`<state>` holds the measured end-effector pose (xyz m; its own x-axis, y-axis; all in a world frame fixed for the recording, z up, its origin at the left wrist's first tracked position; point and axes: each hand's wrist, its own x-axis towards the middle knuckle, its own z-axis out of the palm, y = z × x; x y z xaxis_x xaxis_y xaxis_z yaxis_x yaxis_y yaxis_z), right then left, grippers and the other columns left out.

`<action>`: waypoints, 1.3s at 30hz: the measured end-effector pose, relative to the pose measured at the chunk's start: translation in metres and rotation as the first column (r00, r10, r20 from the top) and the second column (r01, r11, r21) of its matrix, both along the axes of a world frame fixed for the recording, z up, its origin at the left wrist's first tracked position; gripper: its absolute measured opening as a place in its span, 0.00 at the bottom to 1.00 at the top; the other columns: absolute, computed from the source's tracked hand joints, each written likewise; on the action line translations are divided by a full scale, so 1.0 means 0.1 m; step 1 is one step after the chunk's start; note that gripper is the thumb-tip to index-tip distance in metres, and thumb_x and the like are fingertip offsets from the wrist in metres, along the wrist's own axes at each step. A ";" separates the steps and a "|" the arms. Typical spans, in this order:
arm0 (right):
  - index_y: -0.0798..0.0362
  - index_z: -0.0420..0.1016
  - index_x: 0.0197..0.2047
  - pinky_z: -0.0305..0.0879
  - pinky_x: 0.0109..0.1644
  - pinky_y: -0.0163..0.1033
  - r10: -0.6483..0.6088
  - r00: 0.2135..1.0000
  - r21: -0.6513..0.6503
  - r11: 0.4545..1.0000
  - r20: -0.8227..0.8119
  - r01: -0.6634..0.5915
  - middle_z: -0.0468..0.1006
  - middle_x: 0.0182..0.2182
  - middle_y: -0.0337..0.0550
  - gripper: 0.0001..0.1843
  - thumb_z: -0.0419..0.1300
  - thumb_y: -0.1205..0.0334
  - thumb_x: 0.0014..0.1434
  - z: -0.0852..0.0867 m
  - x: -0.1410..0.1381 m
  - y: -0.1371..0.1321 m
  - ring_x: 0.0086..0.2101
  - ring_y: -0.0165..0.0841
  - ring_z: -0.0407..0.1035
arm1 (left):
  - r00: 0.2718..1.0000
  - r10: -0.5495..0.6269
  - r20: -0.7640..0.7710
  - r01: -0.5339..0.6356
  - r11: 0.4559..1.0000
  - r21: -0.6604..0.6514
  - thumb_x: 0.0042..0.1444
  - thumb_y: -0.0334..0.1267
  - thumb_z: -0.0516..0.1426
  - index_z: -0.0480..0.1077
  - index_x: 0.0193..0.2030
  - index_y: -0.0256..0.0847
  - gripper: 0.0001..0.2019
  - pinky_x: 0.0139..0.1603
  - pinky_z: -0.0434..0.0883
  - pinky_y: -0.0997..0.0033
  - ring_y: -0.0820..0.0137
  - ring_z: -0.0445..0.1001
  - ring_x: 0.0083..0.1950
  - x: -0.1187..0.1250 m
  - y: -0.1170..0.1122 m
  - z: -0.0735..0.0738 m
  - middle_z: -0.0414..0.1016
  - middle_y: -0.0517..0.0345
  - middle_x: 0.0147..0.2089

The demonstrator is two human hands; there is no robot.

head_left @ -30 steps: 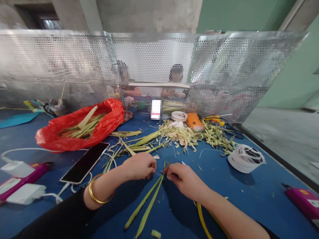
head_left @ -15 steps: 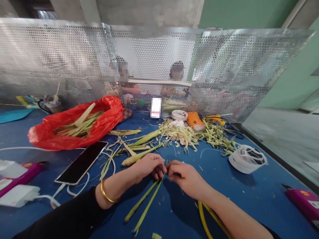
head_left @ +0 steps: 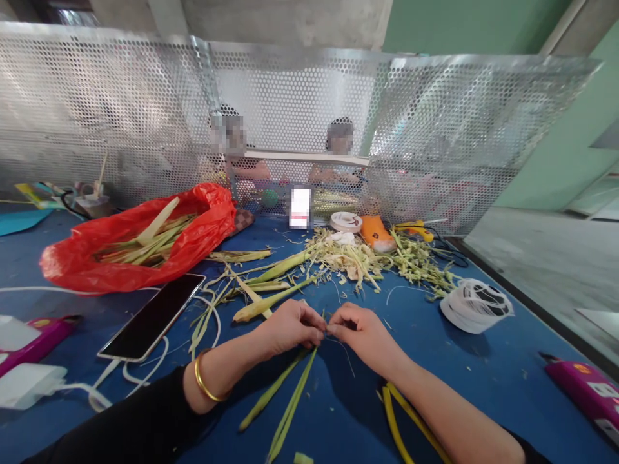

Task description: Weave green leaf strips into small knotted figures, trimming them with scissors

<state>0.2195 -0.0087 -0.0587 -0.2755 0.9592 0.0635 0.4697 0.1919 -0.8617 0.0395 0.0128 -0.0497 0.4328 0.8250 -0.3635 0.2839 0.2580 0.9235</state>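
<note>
My left hand is closed in a pinch around the upper ends of slender green plant strips, whose long ends trail down over the blue table. Fingertip to fingertip with it, my right hand is pinched shut too. A thin pale thread curves down from beside the right fingertips; whether they grip the thread or a strip end is hidden. Below the right wrist lie the yellow handles of a tool. Just beyond the left hand rests a pale green husk piece.
A red plastic bag of dried leaves and a charging phone lie left. Shredded plant scraps are heaped ahead, below a perforated metal screen with two people behind. A white thread spool and purple knife-like tool lie right.
My fingertips have drawn together and the right hand has tightened into a pinch. The green strips have shifted downward. A pale thread now shows below the right fingers.
</note>
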 end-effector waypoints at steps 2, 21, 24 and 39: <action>0.54 0.72 0.23 0.60 0.30 0.34 -0.010 0.998 -0.100 0.995 -0.066 0.003 0.68 0.20 0.34 0.08 0.60 0.62 0.53 0.02 -0.02 -0.01 0.23 0.28 0.63 | 0.999 -0.011 -0.030 0.014 0.997 0.075 0.38 0.34 0.62 0.74 0.26 0.36 0.06 0.27 0.66 0.74 0.75 0.68 0.22 0.02 -0.01 -0.04 0.71 0.66 0.20; 0.52 0.75 0.29 0.59 0.37 0.34 -0.019 0.966 0.169 0.985 0.259 -0.026 0.69 0.30 0.38 0.09 0.58 0.74 0.56 -0.01 0.00 -0.03 0.32 0.30 0.67 | 0.997 -0.082 -0.007 0.082 0.980 0.179 0.47 0.37 0.57 0.68 0.29 0.38 0.05 0.24 0.64 0.76 0.74 0.70 0.26 0.01 -0.01 -0.05 0.72 0.61 0.27; 0.53 0.72 0.28 0.59 0.37 0.34 -0.034 0.962 0.186 0.982 0.271 -0.018 0.68 0.30 0.37 0.09 0.57 0.74 0.56 -0.01 0.00 -0.04 0.31 0.29 0.66 | 0.998 -0.059 0.007 0.057 0.987 0.151 0.48 0.38 0.57 0.67 0.30 0.38 0.06 0.23 0.63 0.77 0.75 0.71 0.26 0.02 -0.01 -0.04 0.74 0.61 0.28; 0.51 0.75 0.28 0.58 0.34 0.33 0.059 0.981 0.149 0.985 0.185 -0.087 0.70 0.28 0.36 0.06 0.62 0.72 0.53 0.03 -0.02 -0.06 0.30 0.28 0.67 | 0.998 0.062 -0.005 -0.062 0.997 0.035 0.42 0.36 0.61 0.73 0.30 0.37 0.07 0.22 0.63 0.77 0.74 0.71 0.24 -0.01 0.01 0.04 0.73 0.63 0.22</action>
